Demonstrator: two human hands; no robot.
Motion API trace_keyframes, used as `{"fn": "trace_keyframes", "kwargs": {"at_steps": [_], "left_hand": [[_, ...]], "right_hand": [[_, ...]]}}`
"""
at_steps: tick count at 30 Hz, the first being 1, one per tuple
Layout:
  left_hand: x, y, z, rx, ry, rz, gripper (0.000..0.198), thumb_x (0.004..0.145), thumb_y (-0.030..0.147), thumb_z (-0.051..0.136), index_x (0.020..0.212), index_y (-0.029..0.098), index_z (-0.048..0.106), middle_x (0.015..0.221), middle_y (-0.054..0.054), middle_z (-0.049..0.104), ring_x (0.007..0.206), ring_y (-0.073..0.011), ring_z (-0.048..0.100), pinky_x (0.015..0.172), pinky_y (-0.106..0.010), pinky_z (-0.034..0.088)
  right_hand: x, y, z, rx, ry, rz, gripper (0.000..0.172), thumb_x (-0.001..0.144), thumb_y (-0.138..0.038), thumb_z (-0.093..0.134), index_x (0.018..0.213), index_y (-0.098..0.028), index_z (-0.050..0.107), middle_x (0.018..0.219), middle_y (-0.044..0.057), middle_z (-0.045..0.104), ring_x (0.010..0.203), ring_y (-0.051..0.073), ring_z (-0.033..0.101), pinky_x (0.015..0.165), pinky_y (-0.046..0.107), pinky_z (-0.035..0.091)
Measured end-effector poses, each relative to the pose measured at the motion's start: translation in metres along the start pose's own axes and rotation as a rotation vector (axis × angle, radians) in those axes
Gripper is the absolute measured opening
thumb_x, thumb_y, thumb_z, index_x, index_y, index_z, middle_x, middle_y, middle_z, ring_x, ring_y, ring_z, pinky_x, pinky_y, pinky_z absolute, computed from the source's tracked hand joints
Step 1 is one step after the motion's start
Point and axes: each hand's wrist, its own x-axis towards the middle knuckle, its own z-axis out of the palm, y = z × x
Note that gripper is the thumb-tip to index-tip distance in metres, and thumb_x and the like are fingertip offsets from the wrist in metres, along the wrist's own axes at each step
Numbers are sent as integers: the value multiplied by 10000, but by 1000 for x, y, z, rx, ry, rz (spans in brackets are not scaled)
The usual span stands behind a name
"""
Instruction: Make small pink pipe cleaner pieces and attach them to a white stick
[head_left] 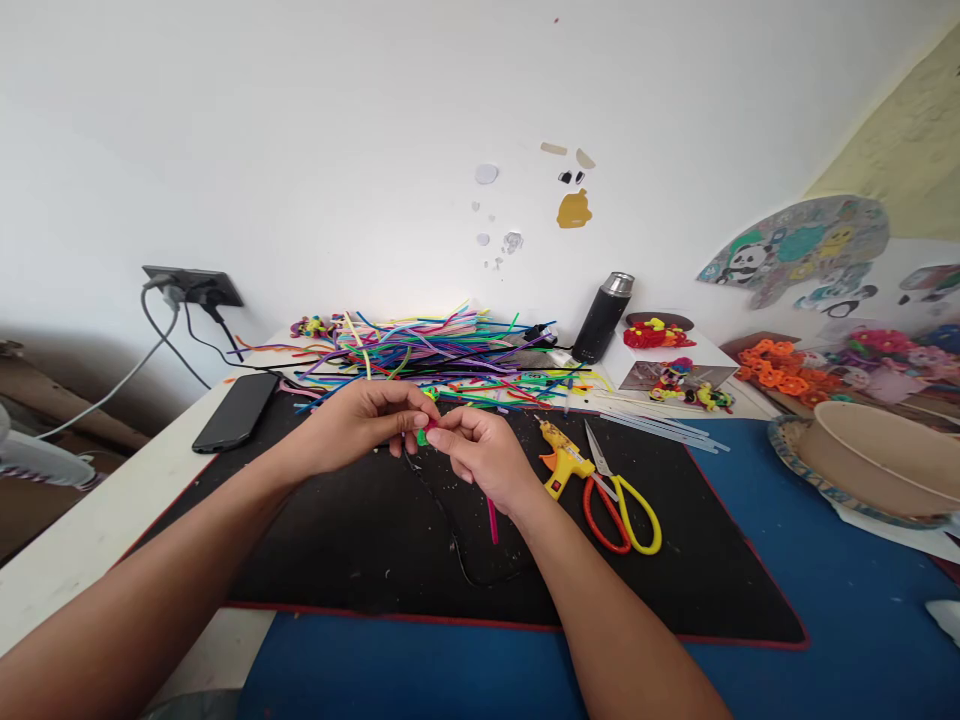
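Note:
My left hand (371,425) and my right hand (484,455) meet above the black mat (337,550), fingertips pinched together. Between them is a small pipe cleaner piece (422,437) showing green, with bits of yellow and pink; the fingers hide most of it. Below my right hand a pink pipe cleaner (493,522) shows; whether it joins the held piece I cannot tell. To the right lie a yellow glue gun (562,455) and scissors (619,500) with red and yellow handles. The glue gun's black cord (454,530) seems to run under my hands.
A heap of colourful pipe cleaners (427,350) lies along the wall. A phone (235,412) is at the left, a black flask (602,320) behind. Clear glue sticks (667,430), a white box (630,350) with pipe cleaner figures and a round basin (892,455) stand at the right.

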Motion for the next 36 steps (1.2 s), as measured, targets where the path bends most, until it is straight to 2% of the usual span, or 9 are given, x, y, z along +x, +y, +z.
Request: {"fn": "trace_keyframes", "kwargs": {"at_steps": [9, 16, 26, 30, 34, 36], "left_hand": [[-4, 5, -5, 47, -37, 52, 219, 900, 360, 754, 1010, 181, 814, 789, -63, 766, 628, -149, 689, 625, -225, 590], [-2, 1, 1, 204, 40, 178, 153, 922, 280, 705, 984, 196, 817, 805, -50, 757, 623, -138, 681, 622, -190, 553], [0, -6, 6, 219, 62, 209, 149, 940, 268, 677, 964, 186, 799, 770, -44, 738, 609, -130, 673, 597, -184, 536], [2, -7, 9, 118, 65, 160, 201, 950, 339, 671, 965, 165, 771, 761, -50, 728, 606, -137, 672, 597, -206, 550], [2, -3, 12, -43, 86, 54, 284, 921, 421, 725, 1056, 174, 689, 738, -23, 703, 605, -150, 670, 579, -230, 554], [1, 0, 12, -44, 67, 10, 305, 911, 469, 732, 983, 182, 657, 726, -11, 678, 588, -147, 651, 543, -229, 540]], "right_hand": [[-1, -2, 0, -4, -29, 9, 348, 746, -488, 815, 797, -190, 642, 530, -101, 458, 389, 56, 356, 401, 230, 205], [2, 2, -3, 28, -16, 4, 341, 747, -474, 822, 793, -190, 638, 534, -105, 457, 368, 51, 352, 387, 232, 214], [3, 2, -4, 61, -24, 9, 356, 732, -484, 836, 781, -192, 638, 541, -106, 453, 370, 44, 333, 389, 228, 220], [3, 2, -4, 61, 7, 6, 359, 733, -484, 840, 778, -194, 635, 544, -101, 463, 374, 45, 345, 390, 226, 225], [3, -1, -3, 83, 51, -14, 353, 754, -486, 826, 789, -198, 626, 517, -104, 455, 371, 50, 341, 386, 224, 225], [2, -3, -3, 86, 74, -29, 357, 754, -493, 826, 791, -198, 627, 516, -101, 451, 374, 53, 341, 384, 225, 221]]}}
